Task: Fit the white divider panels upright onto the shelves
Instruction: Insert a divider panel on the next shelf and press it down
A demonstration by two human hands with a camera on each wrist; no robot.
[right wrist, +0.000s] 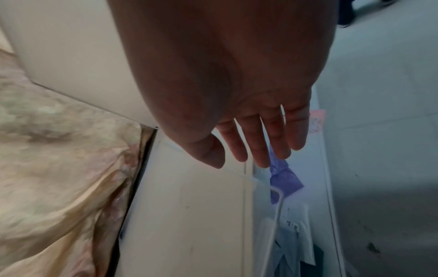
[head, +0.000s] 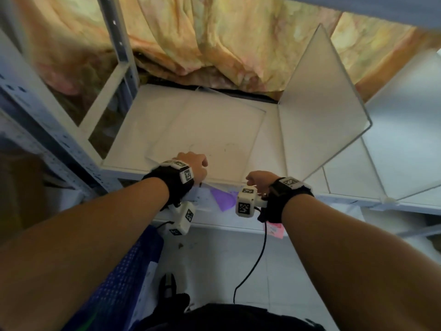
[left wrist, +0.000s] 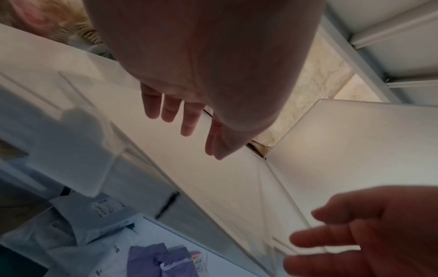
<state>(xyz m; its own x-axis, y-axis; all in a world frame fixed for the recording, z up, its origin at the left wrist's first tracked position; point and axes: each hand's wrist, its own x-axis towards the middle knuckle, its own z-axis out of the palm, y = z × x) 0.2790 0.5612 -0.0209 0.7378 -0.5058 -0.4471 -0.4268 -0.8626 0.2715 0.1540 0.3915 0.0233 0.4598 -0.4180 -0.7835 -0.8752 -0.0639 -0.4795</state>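
White flat divider panel [head: 205, 137] lies at the shelf's [head: 119, 149] front edge, left hand [head: 194, 164] and right hand [head: 259, 179] both look spread loose, so next it needs gripping and tipping upright.

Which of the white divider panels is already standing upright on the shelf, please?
The panel on the right stands upright. The other panel lies flat on the shelf, in front of the left hand and right hand.

Both forearms are bare. Each wrist wears a black band [head: 175, 180] topped with white blocks [head: 244, 201] printed with black-and-white square markers. A thin black cable [head: 256, 256] hangs from the right one.
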